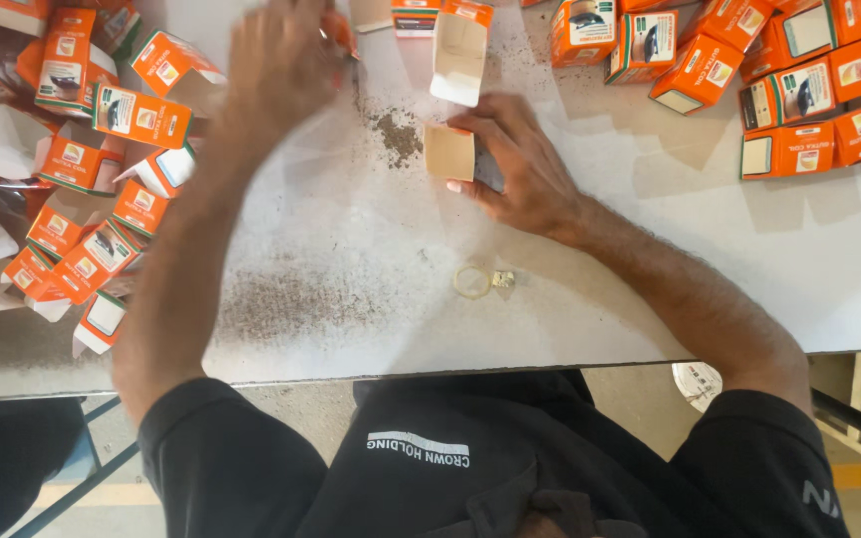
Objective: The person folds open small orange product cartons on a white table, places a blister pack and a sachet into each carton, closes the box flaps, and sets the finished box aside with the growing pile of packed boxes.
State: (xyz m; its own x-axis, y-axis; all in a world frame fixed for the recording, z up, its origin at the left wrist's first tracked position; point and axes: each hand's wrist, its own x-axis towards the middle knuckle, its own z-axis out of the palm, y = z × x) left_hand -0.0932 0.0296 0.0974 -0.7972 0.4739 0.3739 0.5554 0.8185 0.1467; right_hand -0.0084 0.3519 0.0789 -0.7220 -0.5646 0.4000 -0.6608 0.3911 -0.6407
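Near edge of worktop (pixel 351 299): a yellowish ring (pixel 471 281) and a small metal clip (pixel 503 280) lie loose, just beside each other, untouched.

Mid worktop: right hand (pixel 520 169) rests on the surface, fingers (pixel 495 118) curled narrowly around a small tan block (pixel 449 152), holding it upright. A dark powdery smear (pixel 398 136) lies just left of it.

Far: an open white-lined carton (pixel 459 52) stands beyond the block, mouth toward it; block not yet inside.

Left hand (pixel 281 60) reaches to the far left heap; it is blurred, so cannot tell whether its fingers grip anything.

Left heap: flat and half-folded orange cartons (pixel 142 115). Right: closed orange boxes (pixel 804 95), grouped. Judged: many packed, many blanks left.
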